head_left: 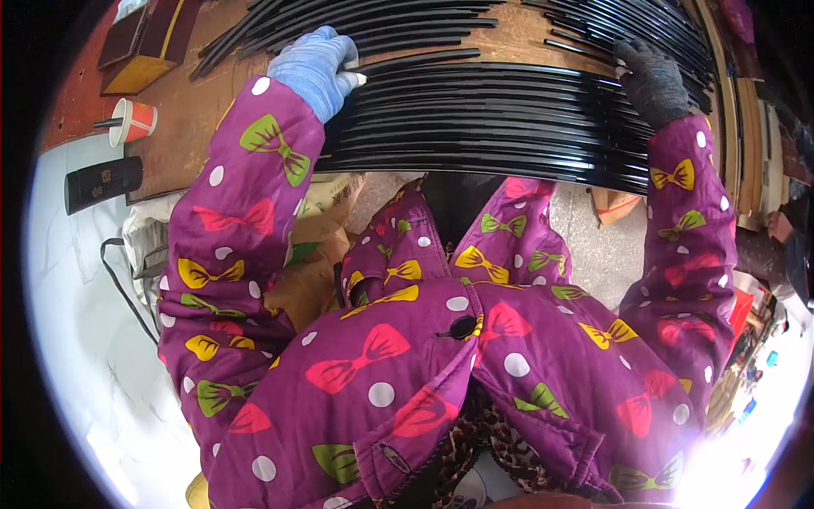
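My blue-gloved left hand [312,71] and grey-gloved right hand [655,83] curl at opposite ends of the black sticks [492,120]. Whether my bent fingers grip any, I cannot tell.

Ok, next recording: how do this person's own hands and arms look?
The left hand wears a light blue glove, the right hand a dark grey glove. Both sleeves are purple, patterned with white dots and yellow, green and pinkish-red bows.
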### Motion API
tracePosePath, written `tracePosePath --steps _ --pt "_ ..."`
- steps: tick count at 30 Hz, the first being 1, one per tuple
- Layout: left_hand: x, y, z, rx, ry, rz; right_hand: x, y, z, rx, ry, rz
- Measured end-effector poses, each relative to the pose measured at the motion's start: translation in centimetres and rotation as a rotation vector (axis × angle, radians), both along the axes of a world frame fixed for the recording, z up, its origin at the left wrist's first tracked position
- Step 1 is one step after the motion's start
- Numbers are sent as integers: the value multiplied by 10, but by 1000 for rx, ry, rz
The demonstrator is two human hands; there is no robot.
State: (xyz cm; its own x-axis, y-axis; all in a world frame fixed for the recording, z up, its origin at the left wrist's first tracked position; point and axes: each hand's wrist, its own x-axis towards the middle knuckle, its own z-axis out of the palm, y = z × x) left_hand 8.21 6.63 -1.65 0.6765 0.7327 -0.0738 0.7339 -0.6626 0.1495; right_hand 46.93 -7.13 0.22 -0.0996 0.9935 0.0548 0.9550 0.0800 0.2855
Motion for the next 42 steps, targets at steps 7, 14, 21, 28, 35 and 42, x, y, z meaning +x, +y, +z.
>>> tracePosePath --steps 7,14,21,28,35,42 --pt "-21 -16 -4 -32 -304 94 -27 -17 20 26 205 48" --pt "-28 -38 5 -428 -570 235 -78 -50 22 163 754 106" --pt "-27 -52 16 -512 -583 236 -90 -55 19 150 751 148" --pt "-28 -47 11 -405 -573 120 -78 -65 16 190 785 68" --pt "-26 -49 10 -465 -585 168 -79 -67 11 135 781 7" --pt "-23 -49 11 -251 -576 -40 -79 -61 13 72 781 53"
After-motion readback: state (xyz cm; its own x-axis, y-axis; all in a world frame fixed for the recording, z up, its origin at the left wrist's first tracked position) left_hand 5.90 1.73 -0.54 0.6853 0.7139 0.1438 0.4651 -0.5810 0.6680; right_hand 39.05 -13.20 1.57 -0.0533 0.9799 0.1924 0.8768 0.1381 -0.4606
